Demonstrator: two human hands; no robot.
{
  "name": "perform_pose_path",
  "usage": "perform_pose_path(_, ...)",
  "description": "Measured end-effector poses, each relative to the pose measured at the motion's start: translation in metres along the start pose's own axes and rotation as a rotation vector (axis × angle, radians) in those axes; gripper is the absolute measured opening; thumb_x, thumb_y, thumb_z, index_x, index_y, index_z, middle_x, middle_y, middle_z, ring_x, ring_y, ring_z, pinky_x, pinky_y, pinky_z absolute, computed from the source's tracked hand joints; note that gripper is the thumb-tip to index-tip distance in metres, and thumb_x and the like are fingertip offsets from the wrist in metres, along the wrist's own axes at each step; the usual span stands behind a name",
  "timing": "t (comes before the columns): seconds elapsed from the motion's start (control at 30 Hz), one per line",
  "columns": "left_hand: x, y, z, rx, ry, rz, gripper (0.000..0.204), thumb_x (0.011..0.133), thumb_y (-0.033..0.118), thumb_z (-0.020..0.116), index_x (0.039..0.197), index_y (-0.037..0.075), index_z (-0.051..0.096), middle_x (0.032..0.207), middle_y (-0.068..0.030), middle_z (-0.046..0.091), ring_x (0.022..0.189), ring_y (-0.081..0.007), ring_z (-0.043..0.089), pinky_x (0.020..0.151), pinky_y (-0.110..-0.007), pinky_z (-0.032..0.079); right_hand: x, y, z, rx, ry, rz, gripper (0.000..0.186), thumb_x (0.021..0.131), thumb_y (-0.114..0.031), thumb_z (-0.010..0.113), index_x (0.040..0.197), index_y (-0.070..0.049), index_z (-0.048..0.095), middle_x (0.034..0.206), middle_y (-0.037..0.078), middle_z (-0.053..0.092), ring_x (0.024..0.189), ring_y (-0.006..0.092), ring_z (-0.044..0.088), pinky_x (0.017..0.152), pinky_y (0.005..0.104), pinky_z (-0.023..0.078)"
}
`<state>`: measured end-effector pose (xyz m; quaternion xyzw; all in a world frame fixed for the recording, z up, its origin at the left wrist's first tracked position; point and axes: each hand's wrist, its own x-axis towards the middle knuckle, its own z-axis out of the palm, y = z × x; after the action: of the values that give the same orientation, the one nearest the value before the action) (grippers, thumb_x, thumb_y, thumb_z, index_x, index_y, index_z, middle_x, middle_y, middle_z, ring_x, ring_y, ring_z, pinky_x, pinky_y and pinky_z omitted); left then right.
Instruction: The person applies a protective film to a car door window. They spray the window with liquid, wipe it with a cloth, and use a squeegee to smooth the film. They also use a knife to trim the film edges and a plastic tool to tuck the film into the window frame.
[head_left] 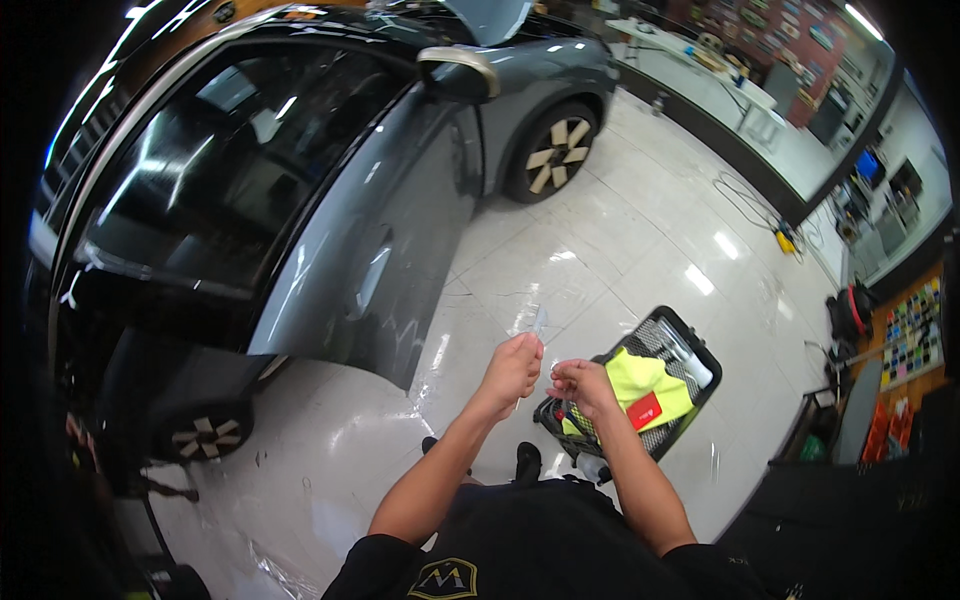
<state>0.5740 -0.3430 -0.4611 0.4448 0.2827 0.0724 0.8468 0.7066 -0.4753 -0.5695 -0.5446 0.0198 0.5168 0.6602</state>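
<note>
Just ahead of your black shirt [530, 535], over the pale tiled floor [620, 255], your left grip [513, 370] is clenched on a slim translucent piece [541, 320], which pokes up past the knuckles; too small to tell its kind. Your right grip [582, 384] is close beside, fingers bent; cannot tell whether anything sits between them. Below, your dark shoe [528, 462]. To its right, a black cart [697, 340] carrying a yellow-green cloth [640, 375], a red card [644, 411] against it and a white cylinder [699, 372]. On your left, a grey car door [340, 260] stands swung out. Farther: a front wheel [558, 155] with pale spokes. Right of that, a yellow object [786, 240] beside looped cable. Far back, a white tabletop [690, 62].
</note>
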Motion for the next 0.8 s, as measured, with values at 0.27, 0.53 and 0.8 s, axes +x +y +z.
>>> perform_pose_path(0.27,-0.045,0.0,-0.019,0.006,0.125,0.096,0.03,0.107,0.037,0.043,0.089,0.013,0.049,0.061,0.0095,0.032,0.046,-0.0017,0.025,0.04,-0.021,0.019,-0.048,-0.025,0.092,-0.142,0.002,-0.706,0.009,0.089,0.002,0.068,0.095,0.005,0.061,0.089,0.01,0.068,0.079,0.0164,0.069,0.075,0.029,0.058)
perform_pose_path(0.53,-0.048,-0.006,-0.006,-0.042,0.116,0.128,0.031,0.107,0.038,0.043,0.089,0.013,0.049,0.061,0.0093,0.033,0.046,-0.0019,0.025,0.04,-0.021,0.018,-0.046,-0.035,0.119,-0.287,0.012,-0.984,0.009,0.089,0.004,0.066,0.097,0.007,0.068,0.093,0.015,0.074,0.082,0.0151,0.071,0.075,0.0259,0.057)
perform_pose_path(0.8,-0.029,-0.025,0.007,0.03,0.073,0.028,0.031,0.107,0.036,0.041,0.091,0.012,0.051,0.061,0.008,0.034,0.047,-0.0025,0.026,0.041,-0.021,0.019,-0.045,-0.026,0.081,-0.289,0.086,-0.922,0.013,0.089,0.005,0.066,0.102,0.007,0.066,0.092,0.013,0.072,0.081,0.0161,0.071,0.073,0.0259,0.057)
